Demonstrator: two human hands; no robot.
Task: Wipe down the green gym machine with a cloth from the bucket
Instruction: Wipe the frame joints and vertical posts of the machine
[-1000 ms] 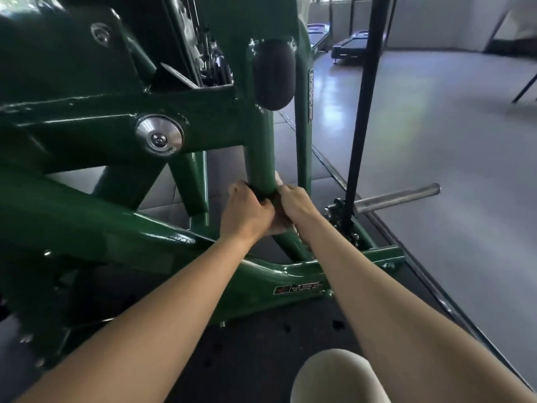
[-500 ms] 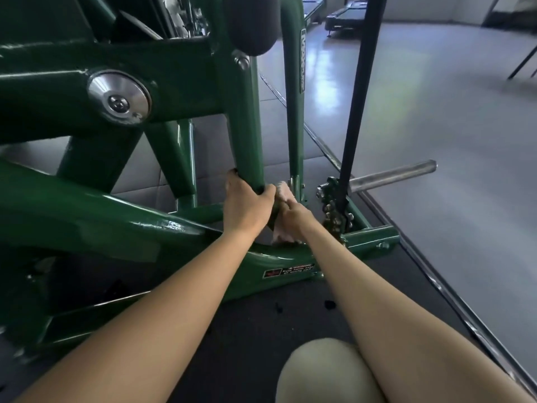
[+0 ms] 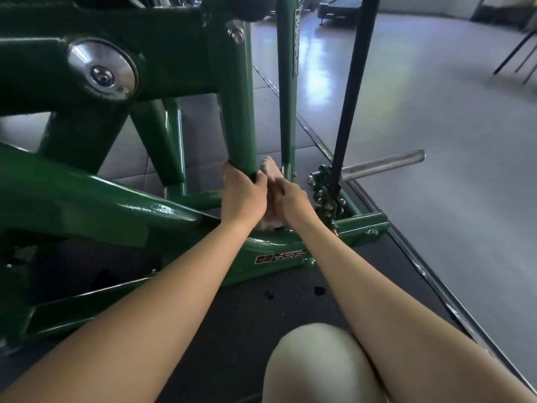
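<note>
The green gym machine (image 3: 122,196) fills the left and centre of the head view. One of its upright green tubes (image 3: 236,112) runs down to the base frame. My left hand (image 3: 242,196) grips the lower end of that tube. My right hand (image 3: 292,203) is beside it, curled round a pale pinkish cloth (image 3: 268,168) pressed against the tube's right side. Part of the cloth sticks out above my fingers and a little shows below my hands. No bucket is in view.
A steel weight peg (image 3: 383,165) sticks out to the right from the base. A black bar (image 3: 353,91) rises beside it above a cluster of bolts (image 3: 325,196). My knee (image 3: 316,365) is at the bottom. Grey floor (image 3: 436,135) spreads to the right, dark mat beneath me.
Both hands have slid down the upright tube with the cloth, toward the base frame. My view has tilted lower and come closer to the machine.
</note>
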